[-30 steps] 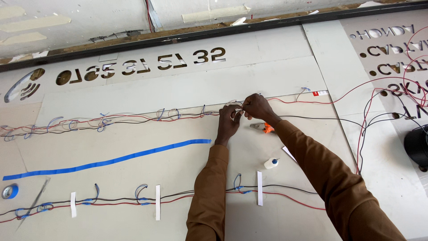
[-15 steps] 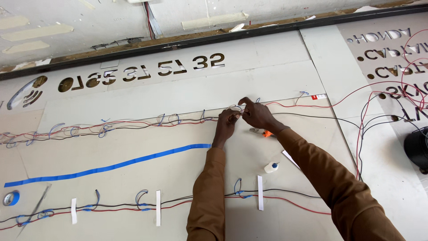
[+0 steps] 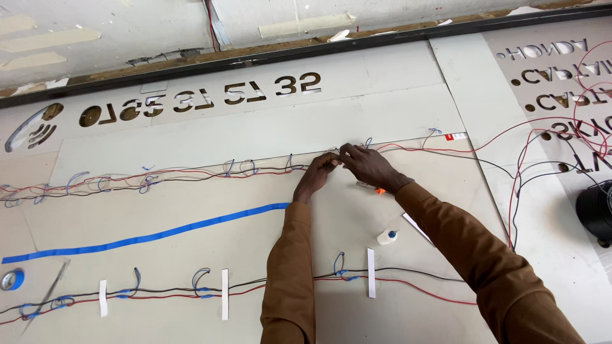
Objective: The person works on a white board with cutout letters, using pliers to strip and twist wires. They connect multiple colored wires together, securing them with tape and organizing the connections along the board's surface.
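left hand (image 3: 317, 178) fingers pinched | right hand (image 3: 368, 166) fingers pinched, touching left

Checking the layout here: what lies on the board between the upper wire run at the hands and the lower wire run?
In the head view, a long blue tape strip and a small white glue bottle.

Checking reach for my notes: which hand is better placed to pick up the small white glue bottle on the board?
Probably the right hand. The glue bottle lies under the right forearm, on that side. The left hand is farther off. Both hands pinch the upper wire run now.
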